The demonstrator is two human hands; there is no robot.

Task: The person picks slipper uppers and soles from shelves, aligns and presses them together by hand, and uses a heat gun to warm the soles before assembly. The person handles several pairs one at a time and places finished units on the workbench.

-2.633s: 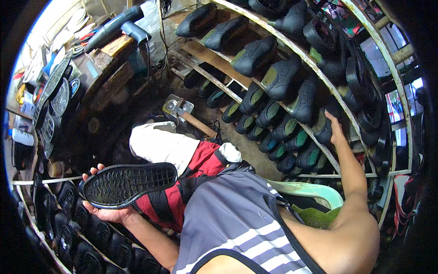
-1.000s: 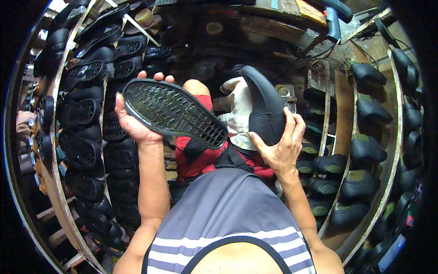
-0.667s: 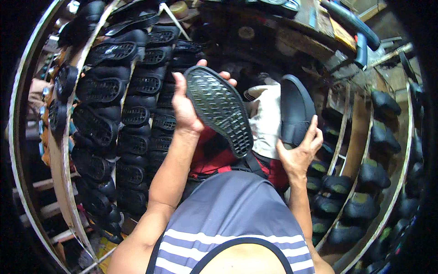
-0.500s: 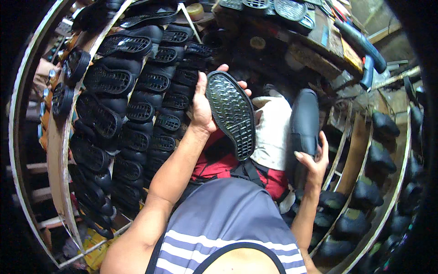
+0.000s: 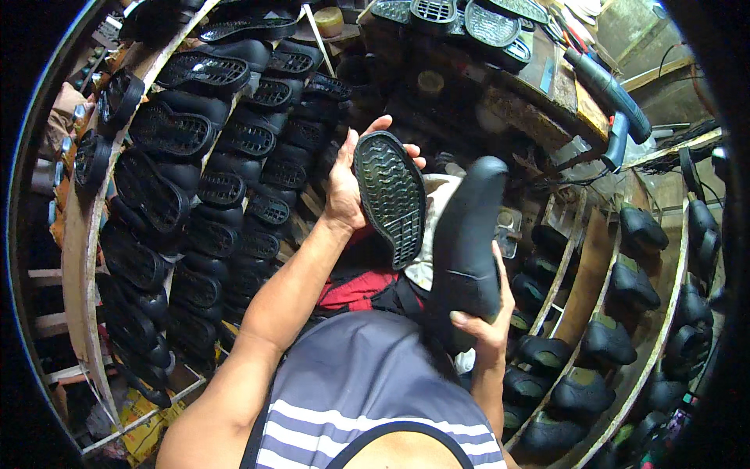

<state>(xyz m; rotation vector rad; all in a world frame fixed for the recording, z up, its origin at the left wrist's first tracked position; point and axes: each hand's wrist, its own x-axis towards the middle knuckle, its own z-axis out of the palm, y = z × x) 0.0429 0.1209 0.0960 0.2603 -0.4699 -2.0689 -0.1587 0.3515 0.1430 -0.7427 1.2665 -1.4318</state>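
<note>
A black shoe sole (image 5: pixel 388 191) rests in my left hand (image 5: pixel 344 190), its glossy, patterned hollow side facing up. My fingers curl round its far edge and the thumb lies along its left side. My right hand (image 5: pixel 489 313) grips a smooth black shoe upper (image 5: pixel 466 234) near its lower end, thumb on one side and fingers on the other. The upper stands tilted beside the sole, close to its right edge, with a narrow gap showing between them. A white cloth (image 5: pixel 439 205) lies over my lap behind both pieces, partly covered by the upper.
A rack on the left holds rows of black soles (image 5: pixel 172 125). Shelves on the right carry several black shoe uppers (image 5: pixel 608 341). At the far side, a cluttered workbench (image 5: pixel 539 86) bears more soles (image 5: pixel 494 27) and a blue-grey heat gun (image 5: pixel 609 94).
My right hand has brought the shoe upper left and nearer the sole, turning it so another side shows. The left hand still holds the sole in much the same place.
</note>
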